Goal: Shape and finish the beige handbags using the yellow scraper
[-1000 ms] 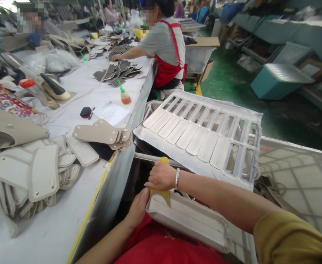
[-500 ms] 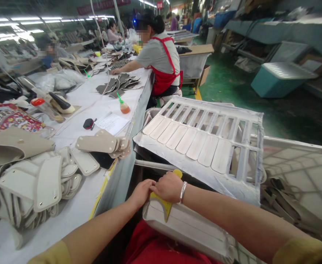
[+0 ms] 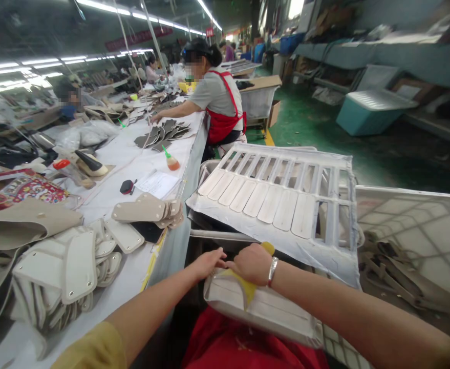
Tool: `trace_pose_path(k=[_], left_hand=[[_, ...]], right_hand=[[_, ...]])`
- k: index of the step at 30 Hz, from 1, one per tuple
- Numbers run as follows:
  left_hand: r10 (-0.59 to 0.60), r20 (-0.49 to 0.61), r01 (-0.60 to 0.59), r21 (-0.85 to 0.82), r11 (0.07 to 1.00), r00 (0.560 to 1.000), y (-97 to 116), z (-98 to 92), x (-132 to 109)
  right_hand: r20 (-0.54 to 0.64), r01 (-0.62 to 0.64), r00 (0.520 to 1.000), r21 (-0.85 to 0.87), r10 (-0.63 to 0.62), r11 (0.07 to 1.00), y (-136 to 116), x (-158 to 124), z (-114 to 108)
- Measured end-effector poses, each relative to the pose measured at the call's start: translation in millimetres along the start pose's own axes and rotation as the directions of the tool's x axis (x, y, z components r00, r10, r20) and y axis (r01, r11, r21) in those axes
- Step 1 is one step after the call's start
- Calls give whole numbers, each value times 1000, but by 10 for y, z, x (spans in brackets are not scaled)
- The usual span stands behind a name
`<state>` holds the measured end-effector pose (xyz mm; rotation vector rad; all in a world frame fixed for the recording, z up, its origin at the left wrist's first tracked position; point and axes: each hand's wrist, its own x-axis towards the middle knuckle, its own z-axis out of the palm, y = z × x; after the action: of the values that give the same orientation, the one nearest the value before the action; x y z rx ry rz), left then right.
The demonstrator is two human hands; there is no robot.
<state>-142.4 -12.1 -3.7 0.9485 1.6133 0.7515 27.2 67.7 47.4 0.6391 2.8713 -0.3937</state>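
Note:
My right hand (image 3: pixel 252 264) is closed around a flat yellow tool (image 3: pixel 250 293) with a round end and a curved lower edge. The tool lies against a long, cream, box-shaped piece (image 3: pixel 282 312) with a seam line, resting over my red apron (image 3: pixel 225 341). My left hand (image 3: pixel 208 262) is at the upper left corner of this piece, its fingers stretched out and a little apart, close to my right fingertips. Whether the left fingertips press on the piece is hard to make out. The right palm hides the tool's middle.
On the table at left lie stacked cream panels with studs (image 3: pixel 79 266), beige strips (image 3: pixel 138 210) and a glue bottle (image 3: pixel 171 160). Ahead, a white slotted rack (image 3: pixel 243 236) holds several cream pieces. A plastic crate (image 3: pixel 412 215) stands right. A co-worker (image 3: pixel 225 102) sits beyond.
Both hands, the yellow tool and the cream piece appear slightly further right, as the view shifts. My left fingers have spread and drawn apart from my right hand.

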Motion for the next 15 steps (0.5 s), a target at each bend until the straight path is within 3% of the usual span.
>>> trace_pose_path(k=[3,5,7,11,15], left_hand=[[-69,49,77,-178,981,996,-62,-220,-219],[-84,83,102,-244,965,993,-125,-328,-376],[-44,124,67,-191,979,991,-171,-368,-474],[45,210,-32,-66,997,977,-154,-275,-478],[69,167,-62,-48,997,983,-120,-149,-419]], right_hand=[[77,-221,974,106,214,969,66,-348,-167],[117,-263,964,248,241,932,89,-638,-251],[113,-264,965,406,239,875,51,-917,-283],[45,-262,948,674,315,691,-196,-1272,-155],[25,-224,926,839,376,496,-477,-1307,40]])
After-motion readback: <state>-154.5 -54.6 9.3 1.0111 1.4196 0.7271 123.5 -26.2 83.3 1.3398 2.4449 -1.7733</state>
